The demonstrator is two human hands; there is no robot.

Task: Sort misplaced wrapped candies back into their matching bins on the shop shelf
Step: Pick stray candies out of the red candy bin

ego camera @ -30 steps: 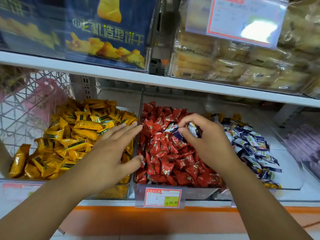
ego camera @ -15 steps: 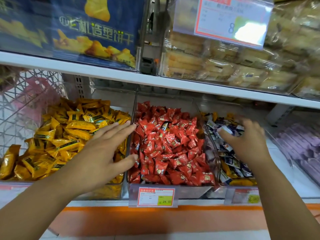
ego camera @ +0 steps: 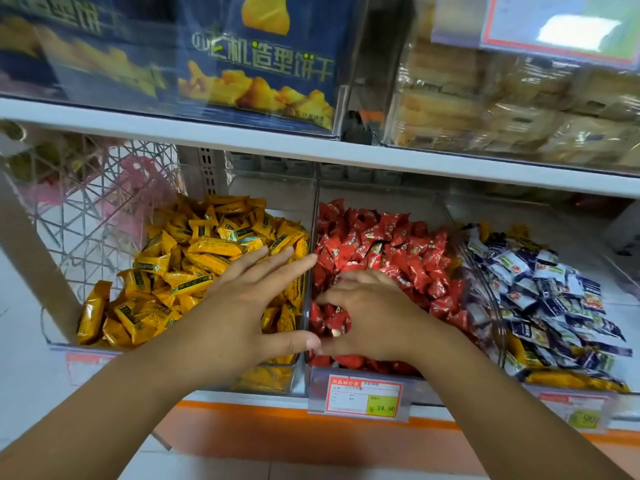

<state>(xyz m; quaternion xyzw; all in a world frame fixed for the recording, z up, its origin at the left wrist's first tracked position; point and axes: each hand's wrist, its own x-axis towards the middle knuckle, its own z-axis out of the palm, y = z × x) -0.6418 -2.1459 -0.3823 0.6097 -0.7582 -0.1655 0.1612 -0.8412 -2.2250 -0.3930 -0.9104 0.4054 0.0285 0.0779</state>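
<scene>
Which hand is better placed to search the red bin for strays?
Right. The right hand sits inside the red bin, fingers curled into the red candies; the left hand lies flat over the yellow bin.

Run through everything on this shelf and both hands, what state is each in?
yellow candies, heaped in the left bin.
red candies, heaped in the middle bin.
blue-white candies, in the right bin, yellow strays mixed in.
left hand, open, fingers straight, above the yellow candies.
right hand, fingers curled into the red candies; hold unclear.
</scene>
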